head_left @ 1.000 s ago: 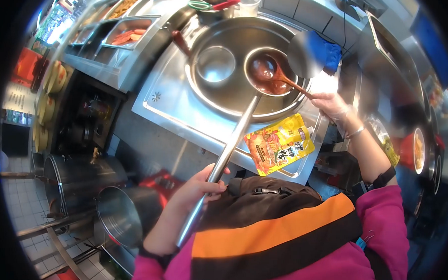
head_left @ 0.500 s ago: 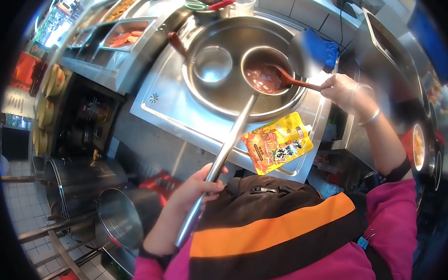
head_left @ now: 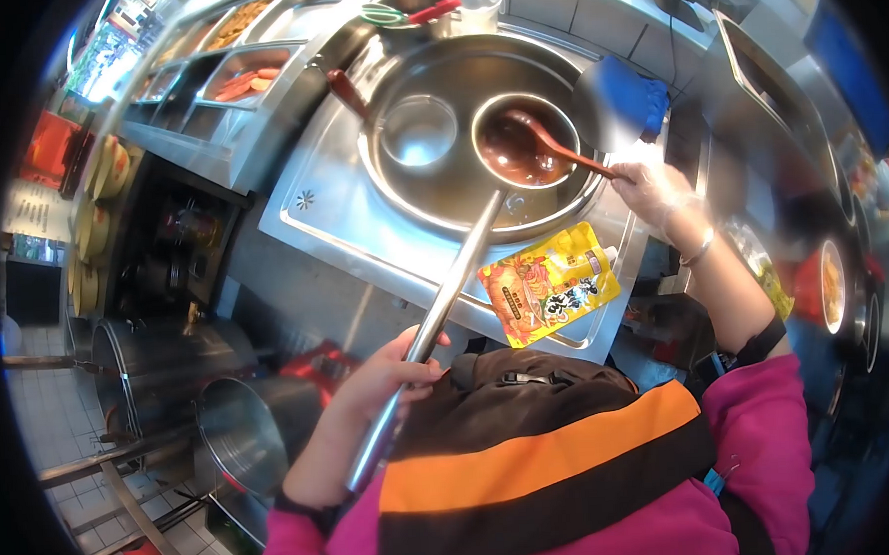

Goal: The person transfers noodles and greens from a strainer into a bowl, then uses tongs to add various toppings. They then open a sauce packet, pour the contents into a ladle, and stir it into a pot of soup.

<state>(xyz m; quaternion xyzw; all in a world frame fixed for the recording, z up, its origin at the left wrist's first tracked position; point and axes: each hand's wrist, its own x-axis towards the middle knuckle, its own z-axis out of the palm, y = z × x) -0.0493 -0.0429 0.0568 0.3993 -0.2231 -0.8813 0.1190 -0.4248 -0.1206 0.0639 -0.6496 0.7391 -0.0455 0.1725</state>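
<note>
My left hand (head_left: 406, 368) is wrapped round the long metal handle of a ladle (head_left: 461, 264), whose deep round bowl hangs over a large pot of liquid (head_left: 461, 189). Dark reddish-brown sauce (head_left: 507, 154) lies in that bowl. In my right hand (head_left: 651, 184), covered by a clear glove, is the end of a reddish-brown spoon (head_left: 580, 160); its head dips into the sauce. A yellow printed pouch (head_left: 552, 285) rests on the metal counter edge in front of me, below the pot. Neither hand touches it.
Inside the pot, at left, sits a round strainer-like rim (head_left: 418, 130). A wooden-handled tool (head_left: 347, 91) leans on the pot's left rim. Food trays (head_left: 249, 76) stand at upper left, a clear cup (head_left: 480, 11) behind, a blue cloth (head_left: 631, 93) at right, and big pots (head_left: 241, 430) at lower left.
My right hand has moved left and slightly down, and the spoon's head has shifted left and up within the ladle's bowl. My left hand and the ladle stay nearly still.
</note>
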